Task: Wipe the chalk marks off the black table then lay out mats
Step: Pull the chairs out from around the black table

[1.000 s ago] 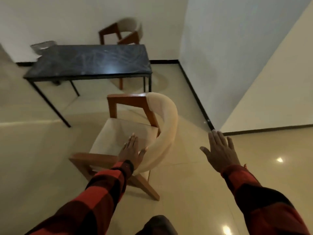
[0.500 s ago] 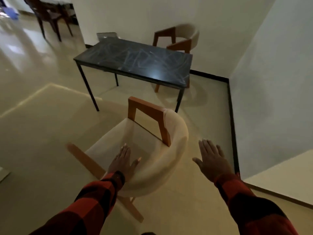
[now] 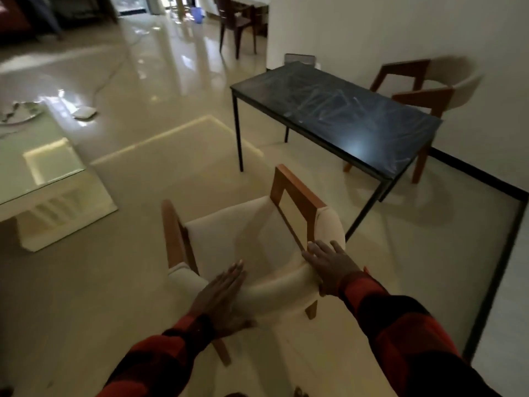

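Note:
The black table (image 3: 337, 110) stands ahead to the right, its top covered in pale chalk streaks. Between me and it is a cream padded chair with a wooden frame (image 3: 252, 242), its curved back toward me. My left hand (image 3: 221, 296) lies flat with straight fingers on the left part of the backrest. My right hand (image 3: 329, 262) rests with fingers spread on the right part of the backrest. Neither hand holds anything. No cloth or mats are visible.
A second wooden chair (image 3: 423, 90) sits behind the table by the white wall. A low glass-topped table (image 3: 43, 173) is at the left. Dark dining chairs (image 3: 240, 27) stand far back. A dark skirting runs along the wall at right.
The view has swung left, shifting the table to the right. My right hand came down from the air onto the chair's backrest; the left hand moved along the backrest.

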